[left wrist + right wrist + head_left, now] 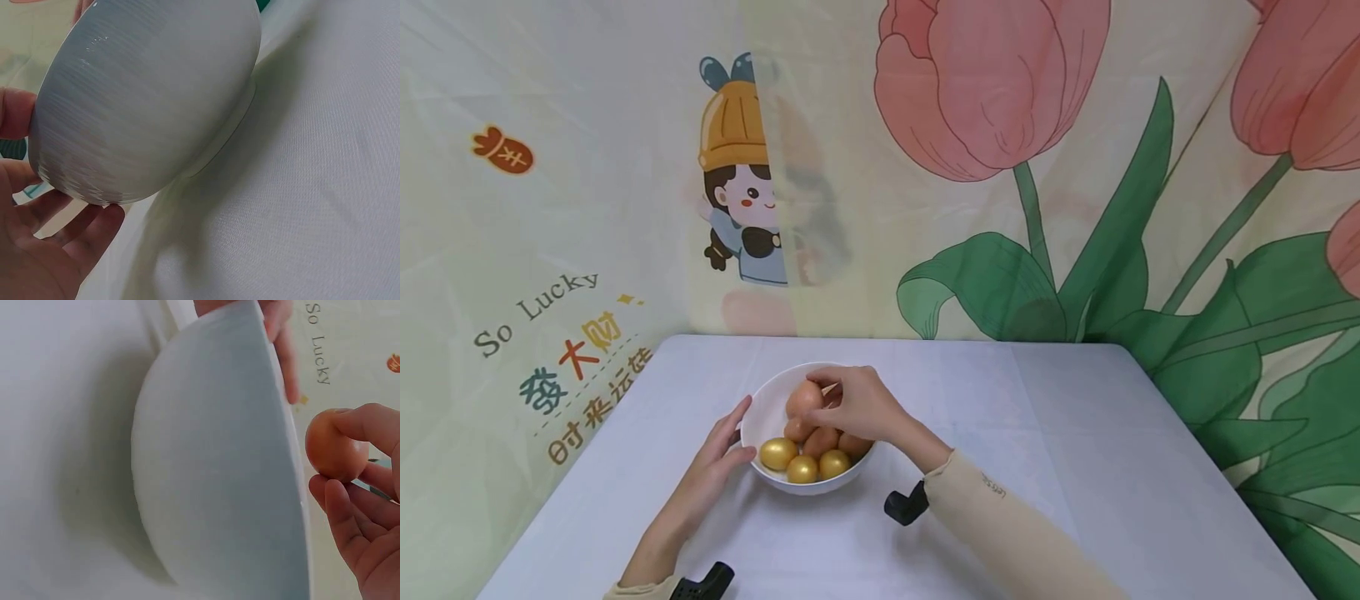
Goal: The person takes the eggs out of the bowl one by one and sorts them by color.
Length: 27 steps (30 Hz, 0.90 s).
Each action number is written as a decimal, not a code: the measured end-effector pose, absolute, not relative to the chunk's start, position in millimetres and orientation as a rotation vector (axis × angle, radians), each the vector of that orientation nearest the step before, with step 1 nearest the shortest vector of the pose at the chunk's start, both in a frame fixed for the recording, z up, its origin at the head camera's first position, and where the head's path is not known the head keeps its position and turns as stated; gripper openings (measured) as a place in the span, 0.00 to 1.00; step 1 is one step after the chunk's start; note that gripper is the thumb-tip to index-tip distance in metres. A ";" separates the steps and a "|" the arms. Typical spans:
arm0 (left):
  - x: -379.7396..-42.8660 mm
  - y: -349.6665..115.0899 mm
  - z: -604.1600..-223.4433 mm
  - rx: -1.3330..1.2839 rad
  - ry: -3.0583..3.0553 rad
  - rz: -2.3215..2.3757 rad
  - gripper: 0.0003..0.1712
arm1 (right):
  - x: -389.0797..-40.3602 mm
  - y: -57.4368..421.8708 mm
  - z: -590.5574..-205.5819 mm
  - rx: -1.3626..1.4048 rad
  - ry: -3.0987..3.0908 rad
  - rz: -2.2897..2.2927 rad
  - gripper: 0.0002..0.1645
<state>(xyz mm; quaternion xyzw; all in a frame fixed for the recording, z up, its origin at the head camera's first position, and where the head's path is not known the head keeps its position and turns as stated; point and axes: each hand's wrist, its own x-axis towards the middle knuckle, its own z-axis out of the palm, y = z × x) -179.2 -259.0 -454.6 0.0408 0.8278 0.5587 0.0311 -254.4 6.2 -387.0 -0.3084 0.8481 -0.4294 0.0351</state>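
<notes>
Egg (803, 400), brown and smooth, hung pinched in my right fingers (341, 515), with the right thumb (369, 425) on the side nearer me and the fingertips on the far side. They held it just above rim level, over the white bowl (769, 408). Below those fingers and a little nearer me sat three brown eggs (822, 442) in the bowl. Nearer me again lay three golden eggs (802, 469), in a curve along the bowl's near wall.

Across from my right fingers, my left fingers (97, 234) curved against the bowl's outer wall, spread well apart from the left thumb (15, 112), which touched the rim on the side nearer me; between them they held the bowl by its side. Under both sets of fingers the bowl rested on the white bench (1015, 442).

Back from my right fingers, a beige sleeve (1000, 525) covered the forearm, and a black device (906, 504) jutted from beside the cuff. Well beyond my fingers, past the bench's far edge, hung a printed backdrop (835, 308) with pink tulips (992, 83) and a cartoon child (741, 183) in an orange hat. To the left of my left fingers it read "So Lucky".
</notes>
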 end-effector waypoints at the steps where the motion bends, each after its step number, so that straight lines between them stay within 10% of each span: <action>1: -178.7 -258.9 -454.6 0.125 2.549 1.727 0.45 | -254.0 12.7 -385.6 -0.935 2.609 -1.322 0.30; 27: -177.8 -257.5 -453.9 0.116 2.543 1.722 0.45 | -289.3 143.6 -419.8 -0.673 2.790 -1.391 0.32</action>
